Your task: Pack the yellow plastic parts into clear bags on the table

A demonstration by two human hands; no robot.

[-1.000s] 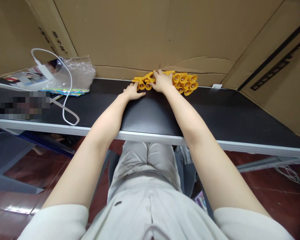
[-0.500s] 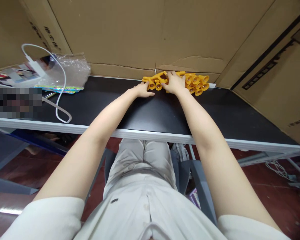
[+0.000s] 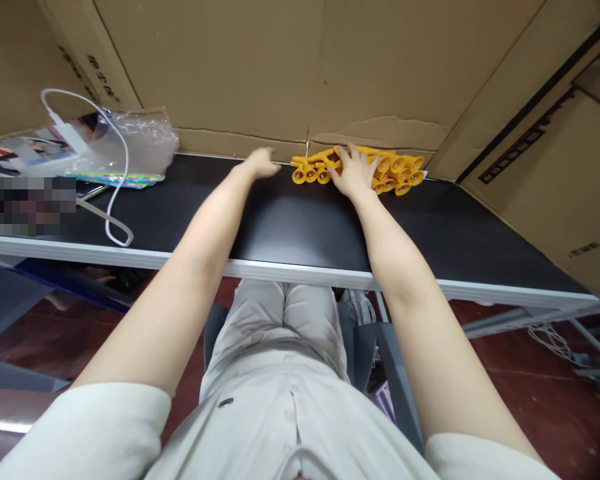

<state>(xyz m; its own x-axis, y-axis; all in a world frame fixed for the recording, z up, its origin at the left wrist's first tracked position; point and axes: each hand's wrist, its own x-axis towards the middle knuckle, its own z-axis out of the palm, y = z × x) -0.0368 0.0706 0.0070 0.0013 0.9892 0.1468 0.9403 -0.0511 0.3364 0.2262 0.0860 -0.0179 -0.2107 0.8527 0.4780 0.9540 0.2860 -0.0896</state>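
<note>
Yellow plastic pieces with branching stems and round, cup-like ends (image 3: 400, 165) lie in a row at the back of the black table, against the cardboard. Their exact kind I cannot make out. My right hand (image 3: 356, 172) rests on the middle of the row, fingers spread over the stems, and hides part of the pieces. To the left of the row is my left hand (image 3: 261, 164), apart from the pieces and slightly blurred. Its thumb and fingers are apart, with nothing seen in them.
A clear plastic bag (image 3: 147, 143), a white cable (image 3: 127, 143) and printed papers (image 3: 30, 155) lie at the table's left end. Cardboard (image 3: 240, 73) walls in the back and right side. The table's pale metal front edge (image 3: 300, 272) runs close to my lap.
My left hand has moved left, away from the yellow pieces it was touching. My right hand stays on the row, its fingers now more spread. The view has shifted slightly.
</note>
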